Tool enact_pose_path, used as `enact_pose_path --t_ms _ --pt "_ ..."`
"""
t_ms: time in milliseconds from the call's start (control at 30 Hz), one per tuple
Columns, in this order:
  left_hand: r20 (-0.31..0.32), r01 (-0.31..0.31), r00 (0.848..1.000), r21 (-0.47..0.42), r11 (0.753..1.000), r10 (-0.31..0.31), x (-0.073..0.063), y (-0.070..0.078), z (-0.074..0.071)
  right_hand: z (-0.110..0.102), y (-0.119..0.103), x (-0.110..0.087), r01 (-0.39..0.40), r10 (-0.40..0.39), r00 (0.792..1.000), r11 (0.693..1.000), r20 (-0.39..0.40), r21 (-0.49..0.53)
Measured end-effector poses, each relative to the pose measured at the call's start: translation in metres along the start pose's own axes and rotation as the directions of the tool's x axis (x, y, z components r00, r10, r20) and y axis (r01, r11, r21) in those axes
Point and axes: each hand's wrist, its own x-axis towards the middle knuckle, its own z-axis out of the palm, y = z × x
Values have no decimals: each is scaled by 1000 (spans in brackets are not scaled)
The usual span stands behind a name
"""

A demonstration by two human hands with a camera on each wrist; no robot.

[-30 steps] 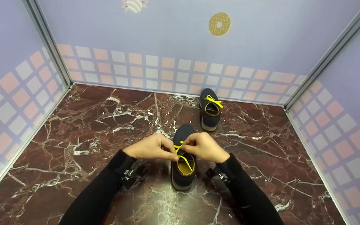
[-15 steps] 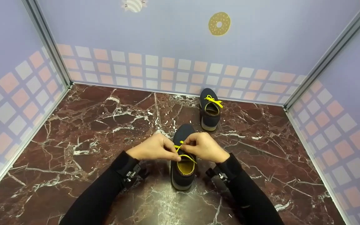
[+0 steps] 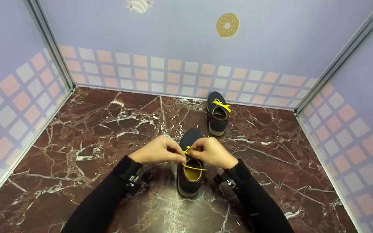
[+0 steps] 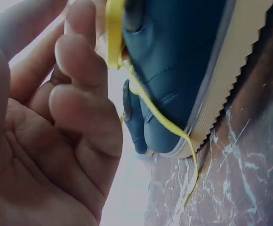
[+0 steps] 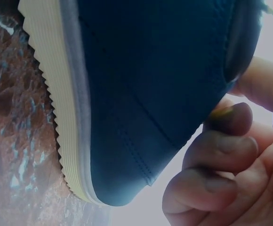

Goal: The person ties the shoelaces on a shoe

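A dark blue shoe [image 3: 190, 137] with a yellow inside stands upright on the floor, toe pointing away. Over its opening my left hand [image 3: 158, 150] pinches a yellow shoelace [image 3: 195, 168] between thumb and forefinger, and a free end reaches rightward across the opening. Close to the lace knot [image 3: 187, 149], the right hand [image 3: 213, 152] also pinches yellow lace at the fingertips. In the left wrist view, a loose lace [image 4: 153, 107] hangs down across the shoe's side. The right wrist view shows curled fingers [image 5: 216, 153] beside the shoe, with a bit of yellow between them.
A matching shoe [image 3: 218, 124] with a tied yellow bow [image 3: 220, 104] stands farther back, by the rear wall [image 3: 160, 35]. Patterned panels enclose the brown marbled floor [image 3: 102, 129] at the back and both sides. Small white flecks lie beyond the near shoe.
My left hand shifted slightly right, then back left and a little up. The free lace end swung from inside the shoe opening to stretch out rightward. The right hand stayed put.
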Motion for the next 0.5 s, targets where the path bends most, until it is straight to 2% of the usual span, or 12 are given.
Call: enact_pose_path --t_ms 133,233,500 --pt "-133 59 990 41 997 -53 1 -5 -3 0 0 -1 3 -3 1000 1000 1 6" --pt "-190 109 977 64 992 -95 3 -9 -2 1 0 -1 4 -4 1000 1000 4 13" --pt "-125 144 983 91 985 -132 5 -8 5 -2 1 -1 5 -5 1000 1000 13 12"
